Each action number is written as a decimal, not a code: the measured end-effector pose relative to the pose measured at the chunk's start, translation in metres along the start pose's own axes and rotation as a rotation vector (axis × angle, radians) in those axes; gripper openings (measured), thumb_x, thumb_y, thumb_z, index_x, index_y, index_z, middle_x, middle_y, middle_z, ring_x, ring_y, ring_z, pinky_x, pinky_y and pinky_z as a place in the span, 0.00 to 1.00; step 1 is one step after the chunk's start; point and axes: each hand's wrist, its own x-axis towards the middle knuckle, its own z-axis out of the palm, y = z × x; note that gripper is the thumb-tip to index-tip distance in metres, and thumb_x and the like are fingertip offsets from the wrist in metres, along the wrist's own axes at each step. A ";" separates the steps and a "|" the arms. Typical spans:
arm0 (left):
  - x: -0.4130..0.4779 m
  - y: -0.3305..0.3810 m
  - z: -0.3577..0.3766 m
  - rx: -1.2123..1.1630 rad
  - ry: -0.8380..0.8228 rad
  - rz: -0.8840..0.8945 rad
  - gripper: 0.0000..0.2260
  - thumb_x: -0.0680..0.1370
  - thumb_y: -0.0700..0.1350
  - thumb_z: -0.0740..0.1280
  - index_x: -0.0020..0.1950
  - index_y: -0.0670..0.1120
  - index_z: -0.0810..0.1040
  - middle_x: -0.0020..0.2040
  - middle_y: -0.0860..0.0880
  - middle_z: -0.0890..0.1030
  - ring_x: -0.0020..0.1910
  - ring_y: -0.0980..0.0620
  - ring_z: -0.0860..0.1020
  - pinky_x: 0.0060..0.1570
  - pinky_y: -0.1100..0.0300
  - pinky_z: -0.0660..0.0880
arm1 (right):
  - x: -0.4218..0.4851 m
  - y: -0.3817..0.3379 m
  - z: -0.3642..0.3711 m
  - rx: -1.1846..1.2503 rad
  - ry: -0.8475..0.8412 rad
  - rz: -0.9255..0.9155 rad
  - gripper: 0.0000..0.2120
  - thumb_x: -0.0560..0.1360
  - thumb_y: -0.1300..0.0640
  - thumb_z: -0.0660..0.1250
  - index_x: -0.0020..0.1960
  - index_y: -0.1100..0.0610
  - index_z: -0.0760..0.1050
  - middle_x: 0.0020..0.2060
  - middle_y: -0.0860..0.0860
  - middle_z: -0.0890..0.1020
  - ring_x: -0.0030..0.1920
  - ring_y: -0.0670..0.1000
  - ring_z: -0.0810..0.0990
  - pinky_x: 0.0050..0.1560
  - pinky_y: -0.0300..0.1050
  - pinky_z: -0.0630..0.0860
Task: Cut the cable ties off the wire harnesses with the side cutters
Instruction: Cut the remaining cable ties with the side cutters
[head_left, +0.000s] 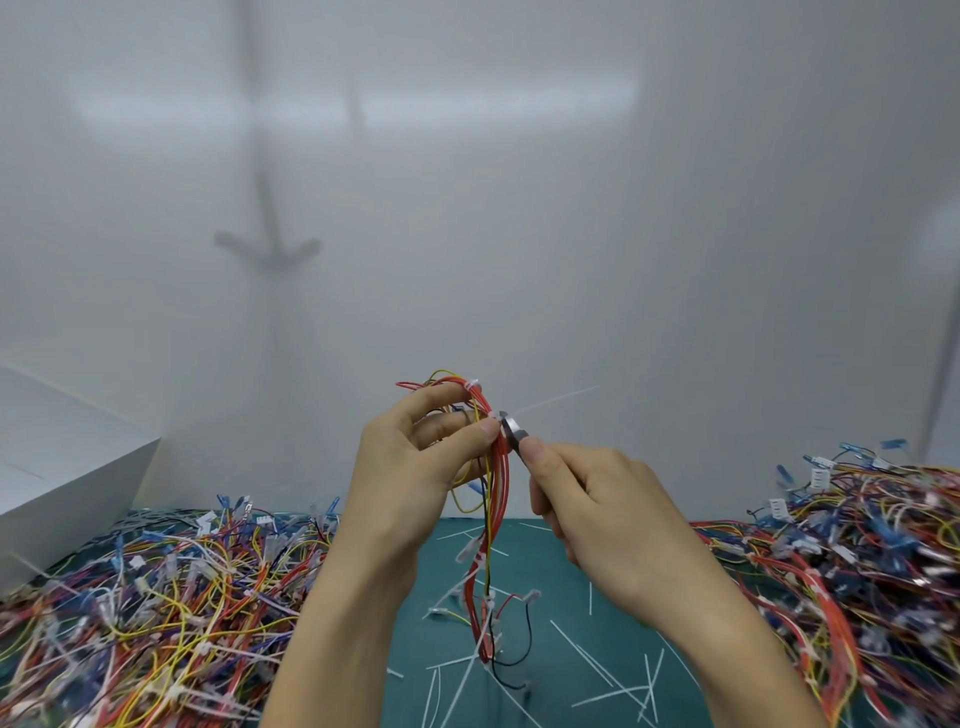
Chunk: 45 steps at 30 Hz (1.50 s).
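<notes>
Left hand (410, 457): raised, fingers curled round harness (496, 493), thumb pressing the red wires
Right hand (597, 499): wrapped round cutters (514, 434), only the metal head showing
Harness: upright at mid-frame, lower end hanging to mat (545, 571)
Cutters: head at white tie (556, 400), its tail pointing upper right; blade gap unclear
Mat: green, strewn with cut ties (613, 675)
Flanks: left pile (156, 597), right pile (857, 545)
Box (67, 457): white, far left

A workshop: wire-harness heaps (156, 597) (both sides) on green mat (441, 577).
</notes>
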 end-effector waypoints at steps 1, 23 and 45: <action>0.000 0.000 0.000 0.010 -0.003 0.003 0.13 0.74 0.36 0.73 0.57 0.44 0.80 0.44 0.45 0.86 0.44 0.46 0.85 0.45 0.54 0.83 | 0.000 0.000 0.000 0.005 -0.003 0.004 0.27 0.79 0.35 0.50 0.34 0.54 0.71 0.24 0.47 0.73 0.28 0.49 0.73 0.37 0.52 0.75; 0.000 0.001 -0.001 0.173 -0.035 0.180 0.16 0.73 0.33 0.72 0.54 0.50 0.79 0.40 0.50 0.84 0.37 0.56 0.83 0.39 0.67 0.79 | 0.002 0.006 0.004 0.361 -0.170 0.151 0.28 0.81 0.40 0.55 0.34 0.58 0.76 0.25 0.52 0.76 0.24 0.52 0.75 0.28 0.45 0.75; 0.000 -0.002 0.001 0.153 0.002 0.140 0.15 0.73 0.35 0.73 0.55 0.51 0.80 0.46 0.44 0.85 0.43 0.48 0.85 0.46 0.58 0.82 | 0.002 0.002 0.005 0.159 -0.032 0.086 0.29 0.80 0.37 0.52 0.33 0.55 0.75 0.25 0.49 0.76 0.30 0.51 0.76 0.44 0.57 0.80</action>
